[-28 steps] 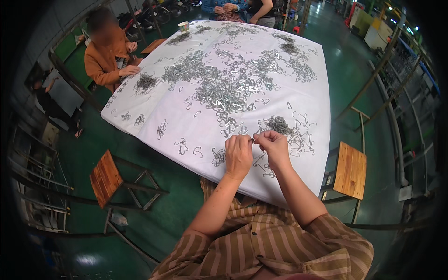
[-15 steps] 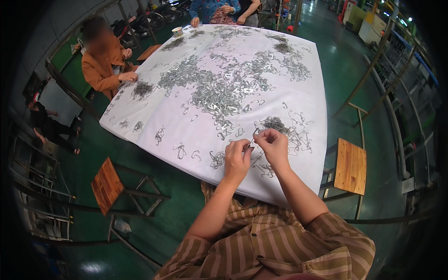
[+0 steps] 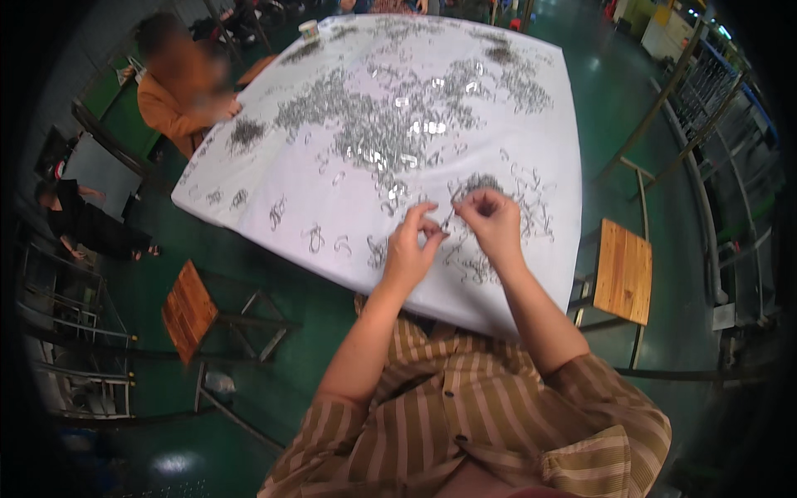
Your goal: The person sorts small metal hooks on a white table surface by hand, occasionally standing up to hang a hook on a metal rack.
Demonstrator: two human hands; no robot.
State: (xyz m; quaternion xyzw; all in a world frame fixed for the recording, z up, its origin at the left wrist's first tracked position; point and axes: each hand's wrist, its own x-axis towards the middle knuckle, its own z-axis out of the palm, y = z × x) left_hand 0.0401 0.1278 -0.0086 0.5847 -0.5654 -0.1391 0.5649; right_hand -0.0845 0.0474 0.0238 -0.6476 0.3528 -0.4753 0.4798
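My left hand (image 3: 408,251) is above the near edge of the white-covered table (image 3: 290,187), its thumb and a finger pinched together at the tips and the index finger raised. Beside it my right hand (image 3: 496,222) is closed in a pinch. A thin bent metal hook (image 3: 449,217) spans the small gap between the fingertips, partly hidden and blurred. Just behind my right hand lies a dark heap of small hooks (image 3: 477,181). Loose hooks (image 3: 475,267) lie beneath my hands, and others (image 3: 535,217) are scattered to the right.
A large spread of shiny wire hooks (image 3: 374,124) covers the table's middle. A person in orange (image 3: 170,108) works at the left edge near a dark pile (image 3: 246,133). A cup (image 3: 309,31) stands at the far left corner. Wooden stools (image 3: 623,274) flank the table.
My view has tilted, so the table sits higher in it. My hands have drawn slightly apart, and the left index finger has lifted. The person in orange has leaned toward the table.
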